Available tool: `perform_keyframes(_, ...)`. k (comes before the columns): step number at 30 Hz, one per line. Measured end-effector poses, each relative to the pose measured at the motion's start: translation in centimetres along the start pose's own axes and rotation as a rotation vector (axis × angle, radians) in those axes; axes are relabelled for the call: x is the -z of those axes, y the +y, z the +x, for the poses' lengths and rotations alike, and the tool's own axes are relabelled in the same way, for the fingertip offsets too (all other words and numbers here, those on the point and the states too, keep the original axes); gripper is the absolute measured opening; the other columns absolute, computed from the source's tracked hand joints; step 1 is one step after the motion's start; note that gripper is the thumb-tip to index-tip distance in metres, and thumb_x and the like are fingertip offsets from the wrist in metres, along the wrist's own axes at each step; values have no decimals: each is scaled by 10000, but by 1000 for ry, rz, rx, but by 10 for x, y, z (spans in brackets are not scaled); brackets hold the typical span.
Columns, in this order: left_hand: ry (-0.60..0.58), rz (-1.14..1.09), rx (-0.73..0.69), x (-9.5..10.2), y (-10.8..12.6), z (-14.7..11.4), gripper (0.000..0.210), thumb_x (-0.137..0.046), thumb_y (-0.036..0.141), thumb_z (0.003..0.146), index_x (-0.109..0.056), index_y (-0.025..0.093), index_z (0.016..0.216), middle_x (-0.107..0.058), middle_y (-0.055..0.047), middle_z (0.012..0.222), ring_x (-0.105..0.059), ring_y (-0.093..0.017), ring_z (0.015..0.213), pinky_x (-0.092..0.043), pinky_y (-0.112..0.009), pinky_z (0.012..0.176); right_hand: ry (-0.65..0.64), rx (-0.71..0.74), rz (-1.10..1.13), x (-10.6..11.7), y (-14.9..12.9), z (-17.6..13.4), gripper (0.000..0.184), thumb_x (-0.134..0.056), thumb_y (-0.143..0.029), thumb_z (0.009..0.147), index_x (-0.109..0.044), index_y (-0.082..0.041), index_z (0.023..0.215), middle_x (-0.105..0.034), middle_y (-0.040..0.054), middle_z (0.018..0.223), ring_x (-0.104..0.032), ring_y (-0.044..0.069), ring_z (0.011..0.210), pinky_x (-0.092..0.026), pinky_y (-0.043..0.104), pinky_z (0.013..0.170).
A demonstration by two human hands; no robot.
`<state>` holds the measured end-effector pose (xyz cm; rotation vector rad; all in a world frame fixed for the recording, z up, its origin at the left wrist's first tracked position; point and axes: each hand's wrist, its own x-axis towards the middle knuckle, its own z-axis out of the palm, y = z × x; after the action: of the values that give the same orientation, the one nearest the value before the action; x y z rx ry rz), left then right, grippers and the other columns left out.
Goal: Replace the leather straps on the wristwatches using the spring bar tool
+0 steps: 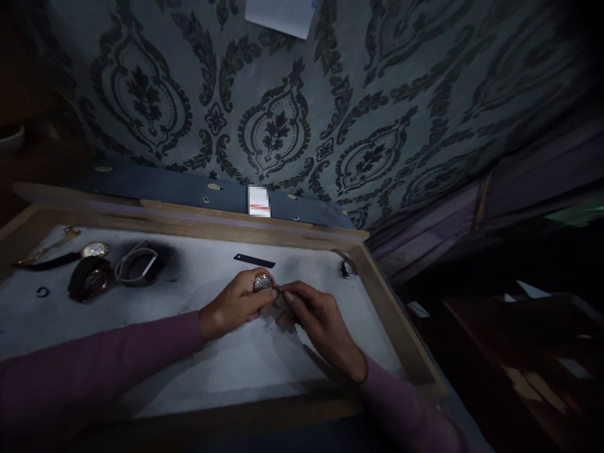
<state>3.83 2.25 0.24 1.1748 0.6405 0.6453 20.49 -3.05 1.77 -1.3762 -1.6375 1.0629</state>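
Observation:
My left hand [238, 302] is closed round a small round metal watch [262, 282], its thumb along the near side. Close against it, my right hand [321, 318] pinches a slim dark tool [284, 301] whose tip meets the watch's right edge. Exactly what kind of tool it is I cannot tell, as the fingers cover much of it. Just beyond the hands, a flat black blade [255, 260] lies on the white surface [202, 384] of a shallow wooden tray.
Several watches lie at the left, among them a gold-faced one [95, 250] and a dark one [90, 279], beside a small dark ring [42, 292]. Another strap with a buckle [346, 269] sits at the far right. A raised wooden rim [396, 314] borders the tray; patterned wall behind.

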Motion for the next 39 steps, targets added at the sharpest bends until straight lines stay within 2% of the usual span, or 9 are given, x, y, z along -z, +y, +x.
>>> perform_keyframes(8,0,12,-14,-2,4,1,154,-545,291,794,-453,179,741,-394,104,464,-295,-37,368,-215,-169,355,5,3,52,0,1,1,279,-506,-402,951,-652,-166,917,-642,3,615,-622,126,527,-482,222,511)
perform_keyframes(13,-13,7,-37,-8,16,8,148,-546,281,785,-467,169,729,-430,80,502,-325,-42,410,-236,-170,383,74,-2,80,5,-2,2,274,-529,-409,937,-639,-169,865,-638,2,598,-616,129,519,-481,225,514)
perform_keyframes(16,-28,-2,-43,-11,19,15,134,-538,269,768,-471,165,715,-440,67,522,-332,-45,429,-222,-170,385,108,0,147,10,-4,3,259,-551,-410,922,-624,-174,845,-650,7,655,-627,125,508,-470,220,485)
perform_keyframes(24,-46,-37,-24,-13,18,22,159,-541,298,749,-446,176,711,-460,61,552,-302,-35,415,-184,-169,367,127,-1,237,12,-3,5,258,-576,-405,909,-618,-157,853,-671,17,719,-634,111,488,-450,203,455)
perform_keyframes(39,-42,-42,-28,-11,17,22,189,-559,312,751,-464,168,674,-411,63,500,-319,-41,412,-193,-175,382,125,-40,244,11,-1,7,293,-603,-435,887,-621,-145,842,-671,22,698,-620,106,469,-454,204,436)
